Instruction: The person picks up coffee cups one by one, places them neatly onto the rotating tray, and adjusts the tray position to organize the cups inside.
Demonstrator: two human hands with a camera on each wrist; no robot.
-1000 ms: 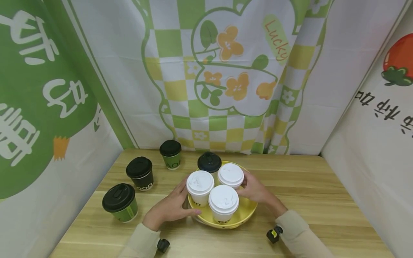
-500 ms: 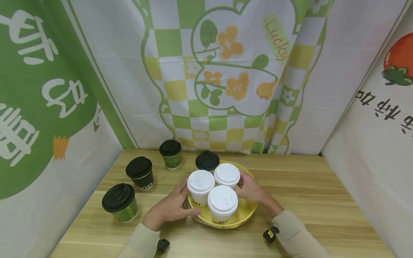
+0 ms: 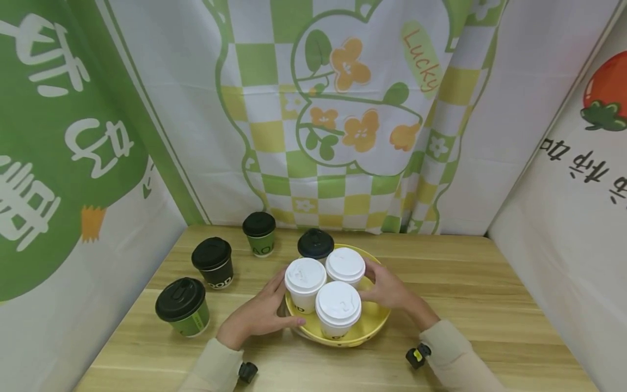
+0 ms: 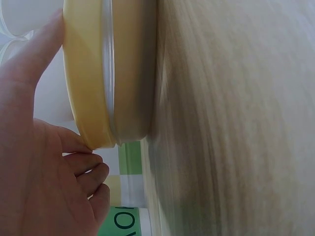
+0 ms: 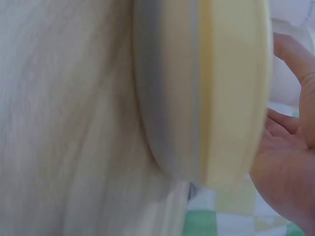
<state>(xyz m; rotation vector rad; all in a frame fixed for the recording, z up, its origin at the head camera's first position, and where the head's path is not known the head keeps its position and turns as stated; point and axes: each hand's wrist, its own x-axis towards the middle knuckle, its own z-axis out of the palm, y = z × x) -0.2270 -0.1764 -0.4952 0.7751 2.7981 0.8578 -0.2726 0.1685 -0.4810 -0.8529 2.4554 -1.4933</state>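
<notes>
A yellow bowl [image 3: 368,325] stands on the table, holding three paper coffee cups with white lids: the left cup [image 3: 306,277], front cup [image 3: 338,305] and back right cup [image 3: 345,265]. A black-lidded cup [image 3: 315,244] stands at the bowl's back left, its lower part hidden. My left hand [image 3: 262,313] holds the bowl's left rim; in the left wrist view, thumb and index finger [image 4: 74,141] touch the rim. Beside the back right cup, my right hand [image 3: 389,286] has its thumb and fingers spread loosely. The right wrist view shows the right thumb [image 5: 290,51] over the rim.
Left of the bowl stand a green cup [image 3: 188,321], a black cup [image 3: 213,264] and a smaller green cup [image 3: 259,235], all with black lids. Wooden tabletop [image 3: 465,283] extends to the right. A checkered curtain [image 3: 352,201] hangs behind.
The back right cup and the black-lidded cup have shifted slightly left. My right hand moved left with the cup, then slightly back right while the cup stayed. The left hand has kept its place.
</notes>
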